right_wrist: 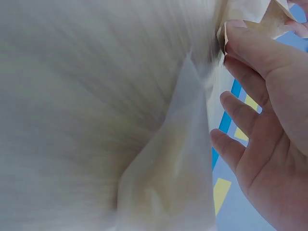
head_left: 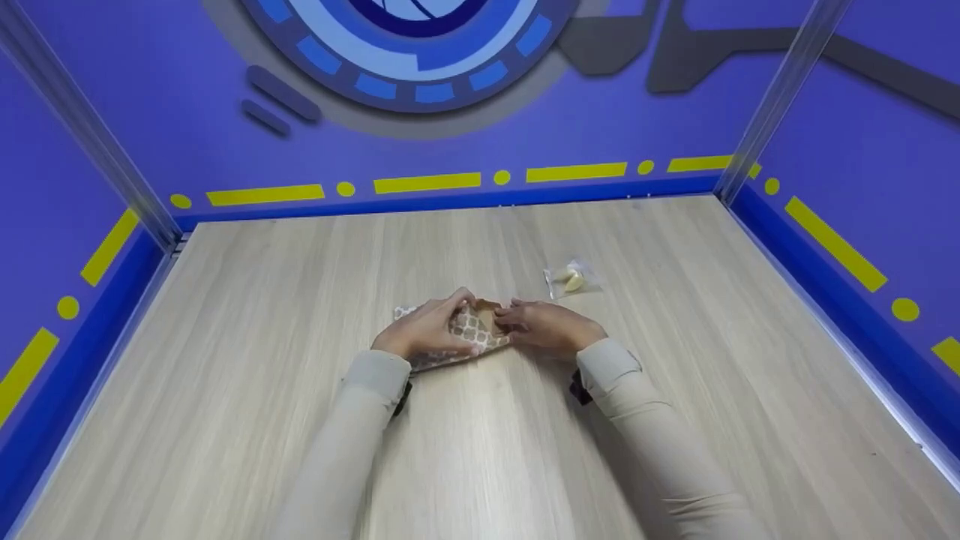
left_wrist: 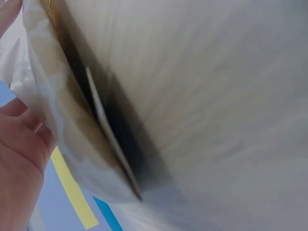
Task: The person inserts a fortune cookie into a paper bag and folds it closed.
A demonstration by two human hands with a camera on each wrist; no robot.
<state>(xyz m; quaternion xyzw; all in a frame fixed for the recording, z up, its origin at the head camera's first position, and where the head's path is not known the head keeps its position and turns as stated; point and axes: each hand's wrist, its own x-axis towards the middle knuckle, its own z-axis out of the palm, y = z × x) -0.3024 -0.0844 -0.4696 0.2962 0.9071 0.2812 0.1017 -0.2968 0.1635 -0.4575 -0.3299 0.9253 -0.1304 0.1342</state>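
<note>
A paper bag (head_left: 470, 328) with a brown-and-white lattice print lies on the table in the head view, its mouth facing right and showing a plain brown inside. My left hand (head_left: 426, 328) grips the bag from the left, thumb and fingers spread across it. At the mouth, my right hand (head_left: 551, 326) pinches the paper edge. The right wrist view shows thumb and index finger on that edge (right_wrist: 248, 9), the other fingers loosely bent. In the left wrist view the bag's side (left_wrist: 57, 91) bulges beside the palm. What the bag holds is hidden.
A small clear packet (head_left: 572, 280) with a pale yellow, folded piece inside lies beyond my right hand. It looms close in the right wrist view. Purple-blue panels (head_left: 450, 150) with yellow marks border the wooden table (head_left: 262, 337) at the back and both sides.
</note>
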